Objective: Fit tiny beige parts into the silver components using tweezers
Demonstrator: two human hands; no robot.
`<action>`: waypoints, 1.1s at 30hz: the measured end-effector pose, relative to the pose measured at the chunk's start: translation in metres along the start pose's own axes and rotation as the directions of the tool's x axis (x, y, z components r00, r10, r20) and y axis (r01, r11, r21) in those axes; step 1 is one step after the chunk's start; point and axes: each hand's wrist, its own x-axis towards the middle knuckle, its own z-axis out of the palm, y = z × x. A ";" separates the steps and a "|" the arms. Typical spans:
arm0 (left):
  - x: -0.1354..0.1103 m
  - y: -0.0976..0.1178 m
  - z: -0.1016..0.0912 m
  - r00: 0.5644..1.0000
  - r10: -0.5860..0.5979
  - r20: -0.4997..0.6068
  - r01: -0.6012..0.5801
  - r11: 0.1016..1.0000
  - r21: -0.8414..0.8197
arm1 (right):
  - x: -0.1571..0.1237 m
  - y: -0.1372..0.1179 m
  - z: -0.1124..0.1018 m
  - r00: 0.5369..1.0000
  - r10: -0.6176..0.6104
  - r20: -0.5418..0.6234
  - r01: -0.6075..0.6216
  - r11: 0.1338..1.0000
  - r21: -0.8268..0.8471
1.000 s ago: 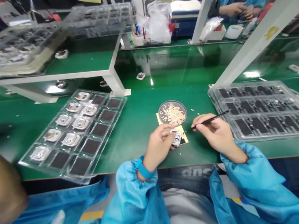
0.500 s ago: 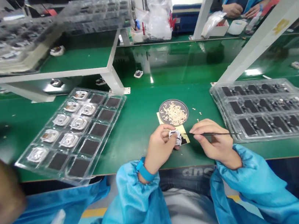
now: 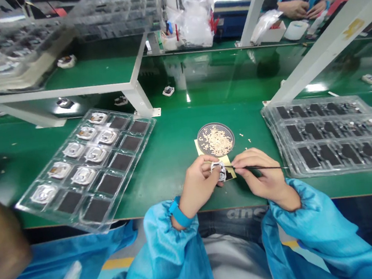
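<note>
Lower centre: left hand [image 3: 198, 187] pinches white case [image 3: 223, 173], seemingly steadying it for thin tool [image 3: 256, 167] gripped by right hand [image 3: 266, 179].

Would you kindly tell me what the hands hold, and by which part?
The left hand holds a white piece by its left side; the right hand, a dark tool near its tip.

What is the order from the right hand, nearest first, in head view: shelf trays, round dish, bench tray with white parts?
1. Round dish, ahead-left of the right hand.
2. Bench tray, farther left.
3. Shelf trays, upper left.
</note>
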 end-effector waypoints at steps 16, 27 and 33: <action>-0.002 0.007 0.002 1.000 0.004 0.006 -0.004 0.999 -0.040 | -0.006 0.002 0.000 0.996 0.089 -0.023 -0.086 0.993 0.081; 0.000 0.001 -0.008 0.999 0.004 0.051 -0.002 0.999 -0.050 | -0.015 0.001 -0.002 0.933 0.354 0.062 -0.344 0.829 0.442; -0.004 0.005 -0.015 0.996 -0.036 0.081 0.040 0.998 -0.047 | -0.022 -0.024 -0.015 0.912 0.348 0.217 -0.409 0.723 0.557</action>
